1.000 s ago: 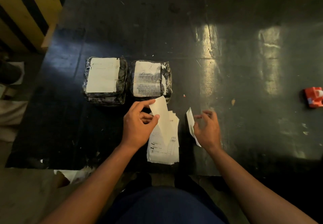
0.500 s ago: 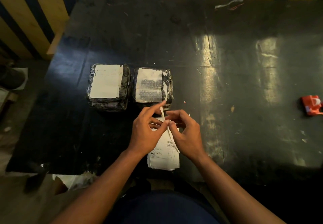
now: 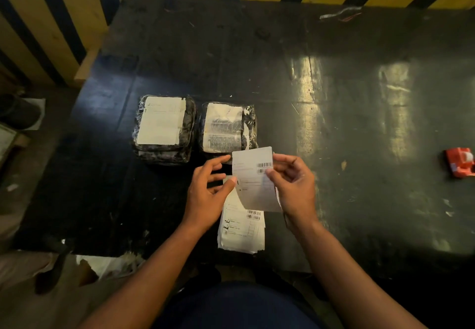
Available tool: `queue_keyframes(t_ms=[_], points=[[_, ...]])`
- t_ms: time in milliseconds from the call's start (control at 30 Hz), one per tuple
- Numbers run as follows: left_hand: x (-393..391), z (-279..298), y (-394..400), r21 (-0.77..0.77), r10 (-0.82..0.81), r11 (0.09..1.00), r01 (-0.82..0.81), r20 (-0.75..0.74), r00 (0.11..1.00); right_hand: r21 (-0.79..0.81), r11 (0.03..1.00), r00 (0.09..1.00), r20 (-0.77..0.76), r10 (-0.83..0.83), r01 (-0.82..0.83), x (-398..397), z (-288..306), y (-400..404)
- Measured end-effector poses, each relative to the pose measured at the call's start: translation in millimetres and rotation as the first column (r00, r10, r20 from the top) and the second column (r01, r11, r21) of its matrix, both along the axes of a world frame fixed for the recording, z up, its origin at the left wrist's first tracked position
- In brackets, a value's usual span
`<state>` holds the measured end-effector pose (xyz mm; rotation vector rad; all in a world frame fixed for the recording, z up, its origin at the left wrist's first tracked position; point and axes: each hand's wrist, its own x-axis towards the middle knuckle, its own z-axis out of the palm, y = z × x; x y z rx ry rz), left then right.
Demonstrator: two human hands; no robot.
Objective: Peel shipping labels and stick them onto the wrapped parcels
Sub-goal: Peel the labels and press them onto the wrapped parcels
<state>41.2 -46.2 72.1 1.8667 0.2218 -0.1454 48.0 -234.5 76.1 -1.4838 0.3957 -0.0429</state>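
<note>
We see two parcels [image 3: 164, 128] [image 3: 227, 129] side by side on the table [image 3: 334, 148], each bearing one label. Both hands, left [image 3: 205, 195] and right [image 3: 295, 187], pinch one loose label [image 3: 253, 179] above the near stack [image 3: 241, 228]. One red object [image 3: 460, 161] lies far right.

Table [image 3: 334, 123]: dark, scuffed top with a glossy sheen where light reflects. 2 parcels [image 3: 164, 129] [image 3: 228, 128]: black contents under crinkled, shiny clear plastic wrap, each bearing a matt paper label. Held label [image 3: 254, 179] and label stack [image 3: 241, 228]: matt white paper. Tape dispenser [image 3: 460, 161]: red plastic.
</note>
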Motion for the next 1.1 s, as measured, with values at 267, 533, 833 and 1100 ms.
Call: queue_keyframes(t_ms=[267,533,833,1100], points=[[3,6,-4,-0.23,-0.04,0.973,0.029,-0.047,0.998,0.11,0.994,0.998,-0.057,-0.021,0.027,1,3,-8],[13,8,2,-0.107,-0.052,0.992,0.061,0.085,0.995,-0.312,0.944,0.983,0.109,0.148,-0.108,0,2,-11],[20,14,13,-0.091,-0.06,0.993,0.073,0.138,0.989,-0.308,0.935,0.977,0.057,0.203,-0.176,12,-2,-16],[26,17,23,-0.041,-0.059,0.997,0.065,0.13,0.99,-0.297,0.937,0.978,0.042,0.202,-0.181,23,0,-3]])
